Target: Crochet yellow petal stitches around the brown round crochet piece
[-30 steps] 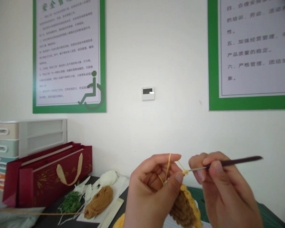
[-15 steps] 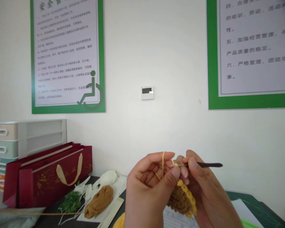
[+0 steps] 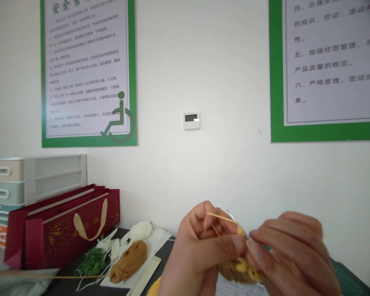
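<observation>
A brown crochet piece with a yellow edge [image 3: 241,269] hangs below my hands, partly covered by them. My left hand [image 3: 200,246] pinches its top between thumb and fingers, with yellow yarn [image 3: 222,217] stretched from the left index finger to the hook. In my right hand [image 3: 292,250] is a crochet hook [image 3: 233,218], its silver shaft tilted up to the left and its handle hidden behind the fingers. Near its tip the hook passes by a yellow loop at the top of the piece.
To the left on the dark table lie a brown yarn skein [image 3: 129,261], a green yarn bundle [image 3: 92,261] and white yarn [image 3: 140,231]. Dark red gift bags [image 3: 64,230] stand behind them, beside stacked drawers [image 3: 10,193]. A green cutting mat [image 3: 348,273] shows at right.
My right hand has rolled over and moved right, swinging the hook from level to steeply tilted. My left index finger has bent, and the yarn now runs sideways to the hook.
</observation>
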Motion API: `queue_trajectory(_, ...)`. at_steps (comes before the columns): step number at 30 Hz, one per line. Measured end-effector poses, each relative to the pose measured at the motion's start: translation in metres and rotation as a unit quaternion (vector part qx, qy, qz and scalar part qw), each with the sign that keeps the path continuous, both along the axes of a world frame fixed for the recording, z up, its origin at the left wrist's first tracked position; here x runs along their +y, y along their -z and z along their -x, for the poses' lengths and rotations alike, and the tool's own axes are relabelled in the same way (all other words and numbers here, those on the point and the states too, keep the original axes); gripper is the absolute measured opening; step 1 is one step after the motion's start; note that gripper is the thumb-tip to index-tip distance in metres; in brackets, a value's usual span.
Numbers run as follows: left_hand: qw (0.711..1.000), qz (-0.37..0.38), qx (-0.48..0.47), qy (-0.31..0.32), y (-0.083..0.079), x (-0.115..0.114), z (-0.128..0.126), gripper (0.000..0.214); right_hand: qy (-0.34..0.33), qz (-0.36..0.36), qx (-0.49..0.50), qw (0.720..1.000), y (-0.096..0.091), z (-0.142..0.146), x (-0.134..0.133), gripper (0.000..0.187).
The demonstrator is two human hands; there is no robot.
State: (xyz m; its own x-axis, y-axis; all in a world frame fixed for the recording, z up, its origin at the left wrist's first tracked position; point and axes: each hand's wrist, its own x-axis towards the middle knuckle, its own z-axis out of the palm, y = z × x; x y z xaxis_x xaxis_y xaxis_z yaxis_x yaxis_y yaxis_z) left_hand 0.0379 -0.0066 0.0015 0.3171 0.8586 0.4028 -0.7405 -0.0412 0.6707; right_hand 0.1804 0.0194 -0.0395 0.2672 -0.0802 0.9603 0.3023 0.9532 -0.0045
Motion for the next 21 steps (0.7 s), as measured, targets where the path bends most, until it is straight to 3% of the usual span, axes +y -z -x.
queue_trajectory(1,0.999,0.006,0.003,0.045,0.001,0.002,0.001,0.044,0.024,-0.050,-0.024,0.998,-0.001,0.000,0.002,0.032)
queue_trajectory(2,0.997,0.008,0.006,0.080,0.003,0.003,0.002,0.042,-0.020,-0.050,-0.088,0.995,-0.004,0.000,0.004,0.028)
queue_trajectory(4,0.993,-0.005,0.013,0.119,0.005,0.006,0.002,0.037,-0.131,-0.003,-0.103,0.986,-0.010,0.003,0.006,0.020)
queue_trajectory(7,0.990,-0.042,0.004,0.132,0.007,0.008,0.002,0.034,-0.242,0.066,-0.081,0.965,-0.018,0.007,0.003,0.004)
queue_trajectory(15,0.989,-0.052,0.026,0.137,0.002,0.004,0.007,0.045,-0.401,0.196,-0.008,0.895,-0.017,0.007,-0.011,0.017)
queue_trajectory(18,0.993,-0.060,0.058,0.078,0.003,0.003,0.007,0.048,-0.454,0.248,-0.022,0.856,-0.019,0.008,-0.010,0.024)
queue_trajectory(21,0.990,-0.085,0.103,-0.054,0.002,0.001,0.004,0.046,-0.423,0.256,-0.034,0.868,-0.020,0.012,-0.008,0.020)
